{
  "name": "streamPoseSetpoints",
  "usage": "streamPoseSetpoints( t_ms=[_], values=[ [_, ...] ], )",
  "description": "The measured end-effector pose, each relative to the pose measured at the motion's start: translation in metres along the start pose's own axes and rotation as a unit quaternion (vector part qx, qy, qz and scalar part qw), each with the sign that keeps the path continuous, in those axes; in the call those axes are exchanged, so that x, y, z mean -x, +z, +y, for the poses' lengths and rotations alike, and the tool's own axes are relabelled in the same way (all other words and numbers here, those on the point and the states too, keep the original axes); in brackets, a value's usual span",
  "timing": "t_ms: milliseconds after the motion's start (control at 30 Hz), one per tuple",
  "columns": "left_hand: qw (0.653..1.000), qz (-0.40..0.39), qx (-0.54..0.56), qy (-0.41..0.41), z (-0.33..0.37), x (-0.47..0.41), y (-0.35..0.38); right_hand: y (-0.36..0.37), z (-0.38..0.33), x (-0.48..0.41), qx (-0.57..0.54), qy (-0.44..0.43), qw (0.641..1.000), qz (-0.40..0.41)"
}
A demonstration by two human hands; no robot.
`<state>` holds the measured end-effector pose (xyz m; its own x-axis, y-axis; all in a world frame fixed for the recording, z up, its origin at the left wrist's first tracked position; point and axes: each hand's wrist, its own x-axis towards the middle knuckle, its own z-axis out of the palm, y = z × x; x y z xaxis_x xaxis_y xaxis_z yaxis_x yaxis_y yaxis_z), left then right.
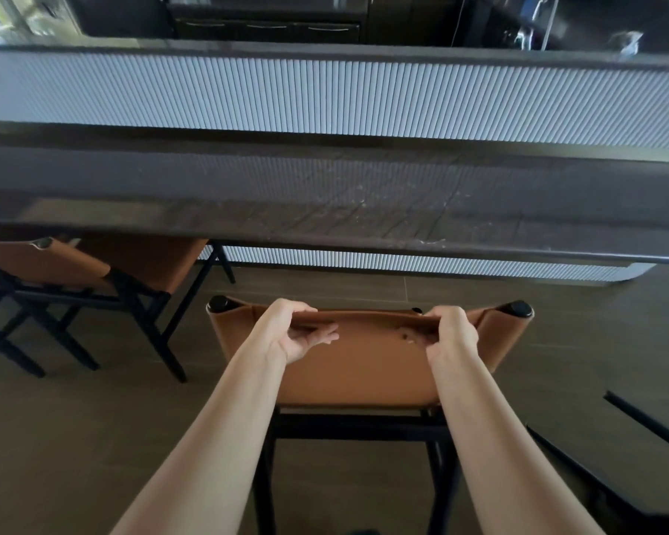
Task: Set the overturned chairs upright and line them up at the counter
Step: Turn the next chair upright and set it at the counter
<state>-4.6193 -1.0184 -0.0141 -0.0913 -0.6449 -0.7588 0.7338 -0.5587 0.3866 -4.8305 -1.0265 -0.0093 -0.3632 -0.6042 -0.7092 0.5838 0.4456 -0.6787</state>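
Note:
A tan leather chair (367,364) with a black metal frame stands upright right in front of me, its backrest facing me and a short way off the counter (325,195). My left hand (298,334) grips the top edge of the backrest left of centre, fingers curled under the fold. At the same edge, right of centre, my right hand (450,334) grips it too. A second matching chair (105,264) stands upright at the left, its seat tucked under the dark counter top.
The counter has a dark worn top and a white ribbed front (325,94), with a raised ledge behind. Black frame bars of another piece of furniture (642,422) lie low at the right. Brown tiled floor (74,438) stretches around the chairs.

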Motion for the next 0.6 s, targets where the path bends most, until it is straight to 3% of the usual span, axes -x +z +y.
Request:
streamPoseSetpoints(
  t_ms=[267, 600],
  values=[
    [0.996, 0.038, -0.076, 0.036, 0.030, -0.037, 0.024, 0.035, -0.025, -0.028, 0.005, 0.003, 1.000, -0.018],
    [0.999, 0.031, -0.034, 0.015, 0.061, -0.055, 0.047, 0.061, -0.051, -0.064, 0.032, 0.062, 0.995, -0.067]
  ],
)
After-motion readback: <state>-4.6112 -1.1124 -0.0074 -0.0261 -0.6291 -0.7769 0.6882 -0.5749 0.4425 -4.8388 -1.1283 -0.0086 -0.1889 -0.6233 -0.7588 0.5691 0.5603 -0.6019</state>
